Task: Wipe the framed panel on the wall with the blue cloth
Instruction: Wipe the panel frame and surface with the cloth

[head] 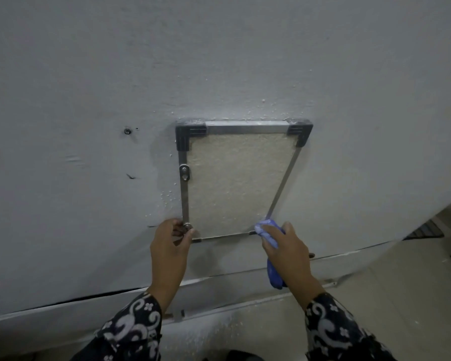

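The framed panel [229,178] hangs on the grey wall: a rough beige face inside a thin metal frame with dark plastic corner pieces at the top. My left hand [168,252] grips the frame's lower left corner, thumb and fingers around a small metal fixing. My right hand [288,252] is shut on the blue cloth [267,234], which is bunched against the frame's lower right corner. A tail of the cloth hangs down below my palm.
A screw hole [127,131] and scuff marks mark the wall left of the panel. White specks cling to the wall around the frame. A white skirting [63,306] runs along the wall's base above the pale tiled floor [375,282]. A dark floor grate [425,230] lies at the right.
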